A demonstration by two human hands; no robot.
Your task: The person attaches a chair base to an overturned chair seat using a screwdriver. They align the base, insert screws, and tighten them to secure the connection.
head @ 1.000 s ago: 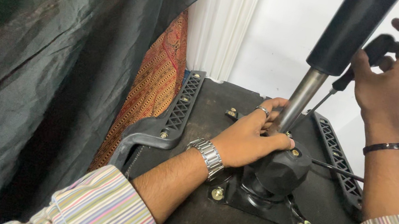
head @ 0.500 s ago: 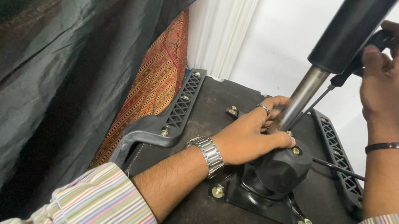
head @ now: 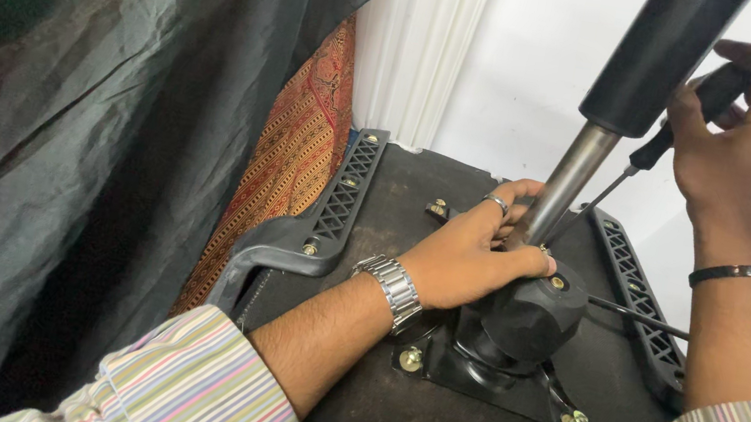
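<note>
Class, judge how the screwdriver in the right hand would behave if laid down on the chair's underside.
The screwdriver looks stiff: its thin metal shaft runs straight. Its round black handle suggests it might roll. It seems light, since the right hand holds it by fingertips alone.

The black cylinder (head: 659,55) runs out of the top edge. The left hand (head: 474,257) hides where the metal rod (head: 564,196) enters the black mechanism (head: 524,320). The screwdriver (head: 651,154) has its handle buried in the right hand (head: 729,136), and its tip is lost behind the rod
</note>
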